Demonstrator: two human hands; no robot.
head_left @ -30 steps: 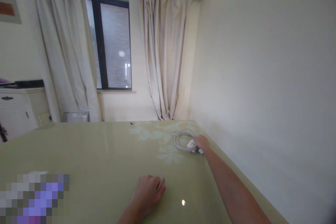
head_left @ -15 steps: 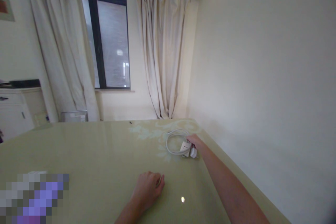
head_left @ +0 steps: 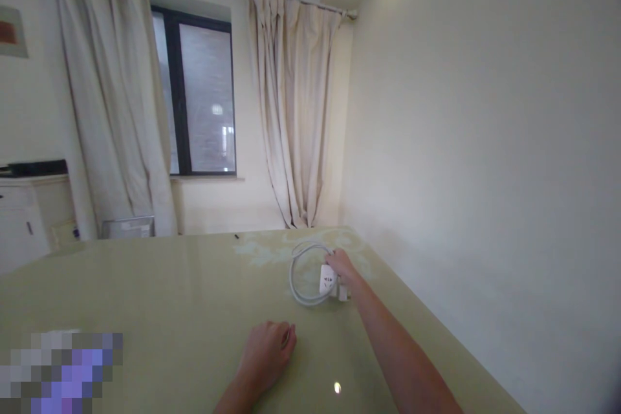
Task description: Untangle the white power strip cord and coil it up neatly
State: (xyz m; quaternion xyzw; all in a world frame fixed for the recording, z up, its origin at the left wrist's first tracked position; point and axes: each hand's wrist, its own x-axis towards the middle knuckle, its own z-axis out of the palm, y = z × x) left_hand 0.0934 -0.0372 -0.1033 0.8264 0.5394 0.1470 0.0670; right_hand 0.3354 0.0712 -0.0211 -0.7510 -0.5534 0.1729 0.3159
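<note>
My right hand (head_left: 343,266) reaches far across the pale green glossy table (head_left: 169,297) and grips a white power socket (head_left: 328,281) with its white cable (head_left: 297,284) looped in a ring beside it. My left hand (head_left: 268,354) rests on the table near the front, fingers curled into a loose fist, with something small and pale barely showing between the fingers.
A cream wall runs along the table's right edge. Beyond the far edge hang cream curtains (head_left: 291,110) around a dark-framed window (head_left: 198,97). A white cabinet (head_left: 24,220) stands at the left. A blurred patch (head_left: 61,372) covers the lower left corner.
My right hand has pulled the socket and its looped cable toward me and leftward across the table. The left hand has stayed nearly in place.
</note>
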